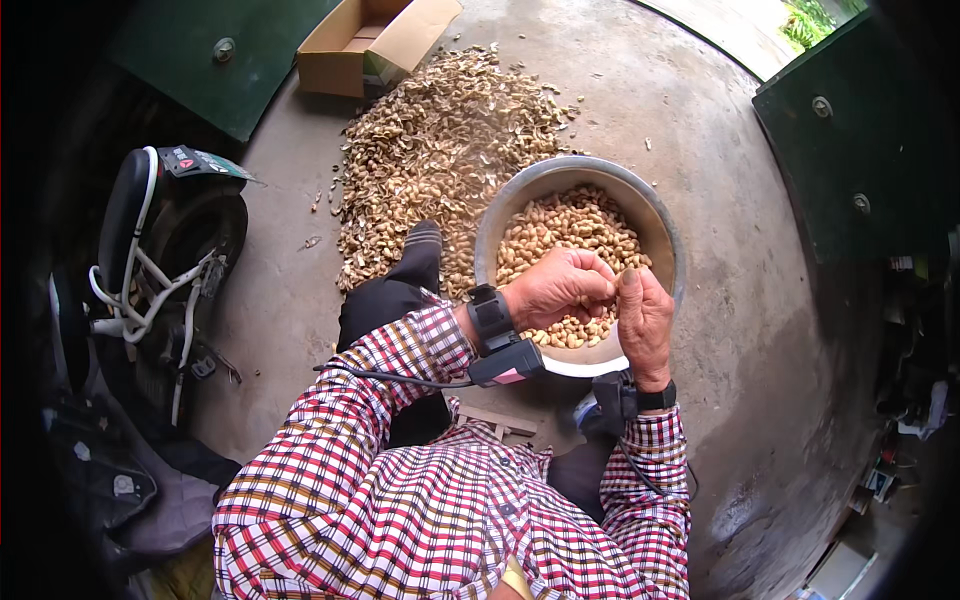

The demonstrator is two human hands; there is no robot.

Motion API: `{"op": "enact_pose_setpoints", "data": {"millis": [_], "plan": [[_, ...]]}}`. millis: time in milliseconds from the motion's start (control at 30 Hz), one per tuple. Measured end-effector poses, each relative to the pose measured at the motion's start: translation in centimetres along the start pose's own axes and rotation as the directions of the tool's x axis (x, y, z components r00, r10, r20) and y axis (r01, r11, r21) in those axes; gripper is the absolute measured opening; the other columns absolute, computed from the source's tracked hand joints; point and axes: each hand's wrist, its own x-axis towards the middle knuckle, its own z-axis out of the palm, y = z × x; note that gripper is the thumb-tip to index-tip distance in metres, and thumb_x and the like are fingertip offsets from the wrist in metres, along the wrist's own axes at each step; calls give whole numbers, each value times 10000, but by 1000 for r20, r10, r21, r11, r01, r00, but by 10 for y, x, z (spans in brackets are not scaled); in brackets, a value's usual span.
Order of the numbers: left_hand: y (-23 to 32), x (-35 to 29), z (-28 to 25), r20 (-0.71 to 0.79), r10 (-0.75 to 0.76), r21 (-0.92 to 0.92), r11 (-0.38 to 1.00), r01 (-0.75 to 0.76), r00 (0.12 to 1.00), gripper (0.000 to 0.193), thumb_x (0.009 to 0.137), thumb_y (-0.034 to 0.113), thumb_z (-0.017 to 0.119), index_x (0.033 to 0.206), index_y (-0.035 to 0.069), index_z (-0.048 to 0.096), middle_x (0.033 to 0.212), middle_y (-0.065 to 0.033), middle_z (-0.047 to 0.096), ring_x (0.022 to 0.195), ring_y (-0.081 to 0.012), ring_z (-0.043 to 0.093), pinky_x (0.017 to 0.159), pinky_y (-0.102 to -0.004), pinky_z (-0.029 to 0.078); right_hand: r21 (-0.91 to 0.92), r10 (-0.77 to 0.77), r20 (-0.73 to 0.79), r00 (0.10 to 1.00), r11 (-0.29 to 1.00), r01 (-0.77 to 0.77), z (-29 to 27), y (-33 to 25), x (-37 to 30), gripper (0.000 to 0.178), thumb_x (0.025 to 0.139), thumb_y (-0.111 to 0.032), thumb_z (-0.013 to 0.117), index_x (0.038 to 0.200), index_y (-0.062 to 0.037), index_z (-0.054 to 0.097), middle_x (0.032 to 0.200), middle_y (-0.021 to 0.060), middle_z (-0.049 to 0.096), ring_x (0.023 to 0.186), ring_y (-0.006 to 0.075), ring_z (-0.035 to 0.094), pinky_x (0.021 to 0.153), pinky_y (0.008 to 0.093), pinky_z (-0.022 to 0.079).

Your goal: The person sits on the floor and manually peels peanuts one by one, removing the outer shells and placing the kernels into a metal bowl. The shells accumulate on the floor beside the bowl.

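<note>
A wide metal basin (663,215) sits on the floor in front of me, with a heap of unshelled peanuts (565,222) inside. Above its near right part, my left hand (560,287) and my right hand (646,318) meet at the fingertips. Both are closed in a pinch, thumbs and forefingers pressed together. Whatever lies between the fingers is too small or too hidden to name. To the left of the basin spreads a large pile of what look like peanut shells (430,145), reaching close to my dark-socked foot (424,240).
An open cardboard box (335,73) stands at the far edge of the pile. On the left is a parked two-wheeler (165,225) with a white metal frame. Green door panels (850,150) flank the bright doorway. Assorted items (885,470) line the right side.
</note>
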Motion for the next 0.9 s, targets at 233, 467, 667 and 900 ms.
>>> {"op": "enact_pose_setpoints", "data": {"millis": [233, 467, 667, 900], "plan": [[0, -1, 1, 7, 6, 1, 1000, -6, 1000, 126, 744, 57, 600, 853, -4, 578, 674, -29, 547, 536, -101, 500, 474, -219, 408, 35, 0, -2, 1000, 999, 0, 1, -2, -1, 303, 881, -235, 489, 684, -5, 498, 582, 67, 448, 554, 128, 415, 503, 285, 354], [0, -1, 2, 20, -1, 5, 1000, 1, 1000, 115, 744, 68, 588, 844, 12, 583, 706, -29, 559, 565, -97, 522, 478, -206, 423, 145, 89, 23, 996, 985, -91, 3, 3, -3, 295, 883, -217, 485, 678, -6, 473, 579, 41, 414, 566, 96, 378, 494, 267, 335], [0, -1, 2, 43, -25, -25, 999, 26, 999, 105, 740, 44, 566, 838, 8, 580, 699, -35, 559, 551, -105, 533, 479, -224, 451, 169, 91, -14, 996, 982, -87, 7, -1, -2, 291, 868, -178, 502, 639, -10, 436, 557, 25, 396, 552, 83, 359, 474, 269, 314], [-8, -2, 2, 54, -12, -88, 996, 17, 998, 89, 753, 110, 589, 786, 33, 560, 672, -40, 554, 539, -121, 541, 460, -245, 460, 102, 24, -81, 996, 995, -16, 9, -2, -4, 302, 868, -183, 499, 636, -3, 430, 556, 30, 391, 543, 96, 352, 473, 277, 314]]}}
